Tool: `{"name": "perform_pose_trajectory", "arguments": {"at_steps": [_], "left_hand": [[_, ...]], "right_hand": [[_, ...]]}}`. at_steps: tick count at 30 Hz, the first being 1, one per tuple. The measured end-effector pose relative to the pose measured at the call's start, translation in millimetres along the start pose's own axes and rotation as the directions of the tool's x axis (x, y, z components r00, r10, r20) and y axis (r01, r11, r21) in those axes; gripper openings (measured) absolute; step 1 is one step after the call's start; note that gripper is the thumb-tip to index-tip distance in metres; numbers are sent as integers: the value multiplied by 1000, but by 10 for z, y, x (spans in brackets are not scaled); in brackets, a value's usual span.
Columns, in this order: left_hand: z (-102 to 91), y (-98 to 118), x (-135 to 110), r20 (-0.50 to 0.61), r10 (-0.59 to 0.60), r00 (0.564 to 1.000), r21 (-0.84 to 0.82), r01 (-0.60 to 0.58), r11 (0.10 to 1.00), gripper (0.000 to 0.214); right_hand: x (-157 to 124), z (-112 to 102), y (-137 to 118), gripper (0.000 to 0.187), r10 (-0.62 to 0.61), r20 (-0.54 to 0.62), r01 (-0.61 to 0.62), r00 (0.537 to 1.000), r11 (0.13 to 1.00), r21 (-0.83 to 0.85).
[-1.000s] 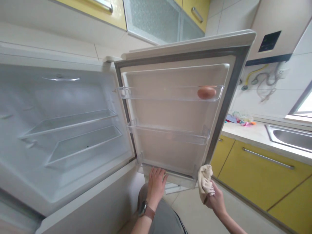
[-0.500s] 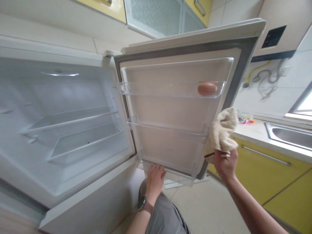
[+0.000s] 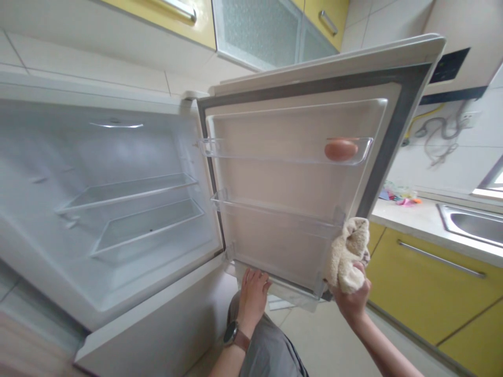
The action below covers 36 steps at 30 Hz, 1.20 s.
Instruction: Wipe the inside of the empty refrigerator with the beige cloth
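Note:
The fridge door (image 3: 275, 193) stands wide open, with clear plastic shelves on its inner side. My left hand (image 3: 253, 296), a watch on its wrist, has its fingers hooked over the front rim of the bottom door shelf (image 3: 293, 293). Bunched in my right hand (image 3: 356, 299) is a beige cloth (image 3: 346, 256), pressed against the lower free edge of the door, around the gasket. The cloth covers most of those fingers. A reddish-brown rounded object (image 3: 341, 150), egg-like in look, lies at the right end of the top door shelf (image 3: 271, 151).
Left of the door is the fridge interior (image 3: 133, 157) with two glass shelves. A counter (image 3: 412, 213) with a sink (image 3: 475, 222) and some colourful small items runs along the right, above yellow cabinets (image 3: 436, 288). My knee (image 3: 271, 351) is below the door.
My right hand has moved down along the door's free edge with the cloth. My left hand stays at the bottom shelf. The view has shifted slightly.

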<state>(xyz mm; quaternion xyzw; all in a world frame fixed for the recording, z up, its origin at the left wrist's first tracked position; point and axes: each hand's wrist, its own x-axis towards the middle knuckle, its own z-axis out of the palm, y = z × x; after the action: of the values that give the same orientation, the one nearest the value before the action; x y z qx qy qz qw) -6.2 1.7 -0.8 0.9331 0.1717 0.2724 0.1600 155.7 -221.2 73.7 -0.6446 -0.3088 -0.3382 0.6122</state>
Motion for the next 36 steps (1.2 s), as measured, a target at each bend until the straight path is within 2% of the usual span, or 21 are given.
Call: {"name": "perform_pose_trajectory", "arguments": {"at_steps": [3,8,11,16,24,28,30,32,34,36], "left_hand": [[4,-4,-8,-14,15,1000,8,-15,1000,12],[7,4,-19,-46,17,999,20,-17,1000,13],[7,4,-24,-35,7,999,15,-6,1000,14],[14,-19,-47,-55,5,998,17,-4,1000,13],[-30,17,-49,-56,13,998,14,-12,1000,12],[-40,35,-43,-60,13,998,-4,-14,1000,13],[-37,31,-45,-61,2,998,-12,-3,1000,14],[-33,23,-51,-55,-5,998,-11,5,1000,16],[-31,14,-61,-50,-4,999,1,4,1000,15],[-32,3,-74,-56,0,998,15,1,1000,14]], "right_hand": [[-24,85,-158,27,-45,54,45,997,999,1],[-38,326,-345,37,81,2,-81,997,995,63],[-88,411,-384,33,119,-30,-116,992,990,75],[-131,462,-397,32,126,7,-126,992,989,81],[-148,525,-257,44,248,33,-249,968,968,41],[-119,600,-243,32,298,118,-304,947,952,43],[-121,670,-235,32,387,172,-407,906,907,104],[-136,749,-234,42,539,211,-577,815,788,217],[-140,806,-266,56,700,249,-733,669,567,375],[-108,818,-349,62,794,342,-806,503,289,516]]}}
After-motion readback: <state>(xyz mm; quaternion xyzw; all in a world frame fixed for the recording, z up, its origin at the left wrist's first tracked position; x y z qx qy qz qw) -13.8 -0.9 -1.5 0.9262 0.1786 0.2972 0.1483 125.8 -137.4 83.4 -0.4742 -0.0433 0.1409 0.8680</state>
